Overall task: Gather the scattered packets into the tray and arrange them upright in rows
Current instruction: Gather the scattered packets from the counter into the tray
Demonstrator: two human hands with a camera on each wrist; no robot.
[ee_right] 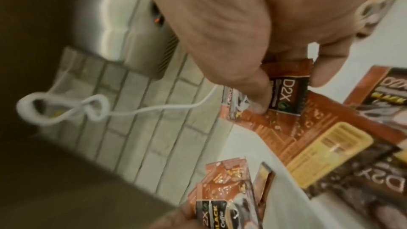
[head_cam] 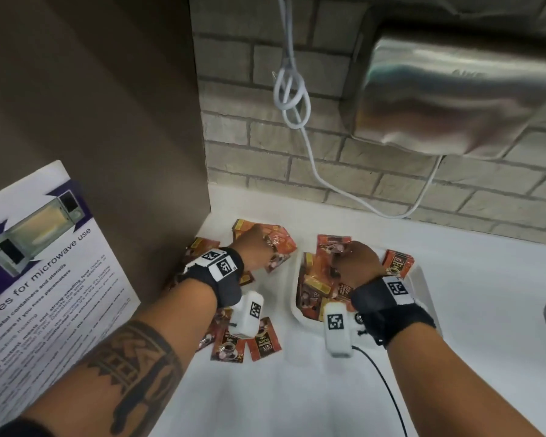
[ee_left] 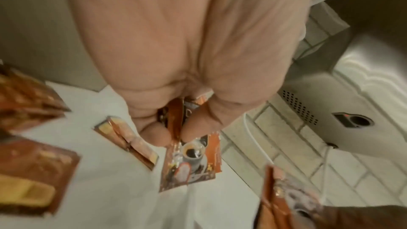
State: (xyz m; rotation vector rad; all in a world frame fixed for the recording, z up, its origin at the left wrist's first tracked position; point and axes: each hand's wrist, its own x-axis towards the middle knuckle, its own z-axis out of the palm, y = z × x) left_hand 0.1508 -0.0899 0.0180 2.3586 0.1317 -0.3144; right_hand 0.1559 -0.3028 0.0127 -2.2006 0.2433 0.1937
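Several packets point(head_cam: 315, 288) lie jumbled in the tray point(head_cam: 419, 275), none in rows, more left of it; both the left hand point(head_cam: 252, 247) and the right hand point(head_cam: 353, 263) pinch packets

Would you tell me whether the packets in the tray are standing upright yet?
Not yet: packets lie flat and overlapping in the tray.
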